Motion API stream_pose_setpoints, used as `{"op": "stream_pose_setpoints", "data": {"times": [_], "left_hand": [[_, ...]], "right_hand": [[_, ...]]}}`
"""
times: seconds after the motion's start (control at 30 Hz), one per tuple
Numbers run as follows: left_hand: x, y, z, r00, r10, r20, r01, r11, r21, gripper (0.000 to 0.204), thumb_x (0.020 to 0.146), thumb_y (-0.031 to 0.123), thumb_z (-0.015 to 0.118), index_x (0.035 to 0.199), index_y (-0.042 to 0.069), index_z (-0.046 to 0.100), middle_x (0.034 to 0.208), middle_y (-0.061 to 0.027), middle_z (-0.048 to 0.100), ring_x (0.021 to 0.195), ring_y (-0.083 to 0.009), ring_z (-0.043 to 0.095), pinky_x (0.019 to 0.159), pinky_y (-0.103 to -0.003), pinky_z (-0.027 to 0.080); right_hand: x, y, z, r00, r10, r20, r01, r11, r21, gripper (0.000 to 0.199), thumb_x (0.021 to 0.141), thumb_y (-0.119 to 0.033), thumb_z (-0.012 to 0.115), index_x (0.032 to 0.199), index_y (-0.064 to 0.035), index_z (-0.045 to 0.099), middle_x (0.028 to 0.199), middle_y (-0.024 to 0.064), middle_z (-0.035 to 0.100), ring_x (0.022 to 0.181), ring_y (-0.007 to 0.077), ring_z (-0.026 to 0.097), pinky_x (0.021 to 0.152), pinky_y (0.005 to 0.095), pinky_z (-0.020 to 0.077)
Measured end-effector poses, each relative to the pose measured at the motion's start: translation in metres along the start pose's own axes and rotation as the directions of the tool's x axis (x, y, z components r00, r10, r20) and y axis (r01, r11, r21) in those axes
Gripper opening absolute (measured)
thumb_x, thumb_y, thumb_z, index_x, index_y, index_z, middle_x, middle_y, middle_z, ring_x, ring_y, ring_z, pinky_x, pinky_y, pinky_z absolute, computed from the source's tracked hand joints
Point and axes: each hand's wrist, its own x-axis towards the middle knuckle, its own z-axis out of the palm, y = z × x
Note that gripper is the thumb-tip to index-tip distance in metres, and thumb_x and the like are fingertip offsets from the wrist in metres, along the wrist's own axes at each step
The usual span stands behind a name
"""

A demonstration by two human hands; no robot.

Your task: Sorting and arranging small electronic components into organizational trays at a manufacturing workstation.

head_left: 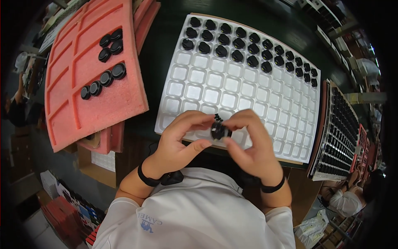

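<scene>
In front of my chest both hands meet at a small round black part (pixel 216 130) with a shiny rim. My left hand (pixel 179 140) reaches it from the left, index fingertip at its top and thumb near its lower edge. My right hand (pixel 253 143), slightly blurred, pinches its right side between thumb and index finger. By the left index fingertip sticks out a small black ridged piece (pixel 217 118); whether it joins the part cannot be made out. Below the hands lies a white plastic tray (pixel 173 121) with square pockets; similar black parts (pixel 224 39) fill its far rows.
At the left a pink foam tray (pixel 95 118) carries several round black pieces (pixel 106 77), with more pink foam (pixel 146 20) beneath. A filled tray (pixel 338 137) stands at the right. Beyond it a person in white (pixel 348 200) sits. A cardboard box (pixel 97 172) is at lower left.
</scene>
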Motion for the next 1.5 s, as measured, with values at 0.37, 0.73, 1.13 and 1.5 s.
{"op": "stream_pose_setpoints", "data": {"times": [0.37, 0.73, 1.13, 1.5], "left_hand": [[0.004, -0.029, -0.005, 0.999, -0.043, -0.016, 0.045, 0.976, 0.214, 0.033, 0.085, 0.006, 0.062, 0.117, 0.003, 0.055, 0.109, -0.0104, 0.057, 0.096, -0.0210, 0.056, 0.083, -0.031, 0.045], [0.004, -0.027, -0.007, 0.998, -0.067, 0.007, 0.063, 0.964, 0.259, 0.027, 0.087, 0.006, 0.059, 0.113, 0.001, 0.056, 0.110, -0.0104, 0.057, 0.099, -0.0188, 0.054, 0.085, -0.030, 0.043], [0.005, -0.011, 0.010, 0.958, 0.132, 0.254, -0.273, 0.690, 0.670, 0.034, 0.071, 0.002, 0.066, 0.105, 0.003, 0.062, 0.113, -0.0127, 0.056, 0.103, -0.0312, 0.055, 0.087, -0.040, 0.046], [0.009, -0.015, 0.019, 0.910, 0.104, 0.401, -0.394, 0.520, 0.758, 0.037, 0.071, 0.008, 0.068, 0.107, 0.005, 0.062, 0.121, -0.0112, 0.054, 0.115, -0.0294, 0.049, 0.094, -0.043, 0.044]], "right_hand": [[0.036, 0.098, -0.125, 0.935, 0.268, -0.233, -0.352, 0.774, -0.527, 0.021, 0.083, -0.005, 0.061, 0.103, -0.0017, 0.056, 0.086, 0.0028, 0.057, 0.076, 0.0105, 0.050, 0.069, 0.0236, 0.0420], [0.052, 0.127, -0.133, 0.885, 0.371, -0.282, -0.465, 0.654, -0.596, 0.026, 0.081, -0.009, 0.064, 0.105, -0.0023, 0.057, 0.089, 0.0079, 0.058, 0.073, 0.0151, 0.052, 0.067, 0.0277, 0.0446], [-0.012, 0.018, -0.027, 0.987, 0.091, 0.136, -0.008, 0.855, -0.518, 0.036, 0.068, -0.002, 0.073, 0.101, -0.0032, 0.057, 0.098, 0.0122, 0.057, 0.089, 0.0290, 0.055, 0.079, 0.0347, 0.0449], [-0.044, 0.034, -0.006, 0.969, 0.246, -0.025, -0.246, 0.948, -0.203, 0.037, 0.073, 0.001, 0.068, 0.108, 0.0014, 0.058, 0.107, 0.0112, 0.059, 0.099, 0.0252, 0.057, 0.087, 0.0335, 0.0451]]}}
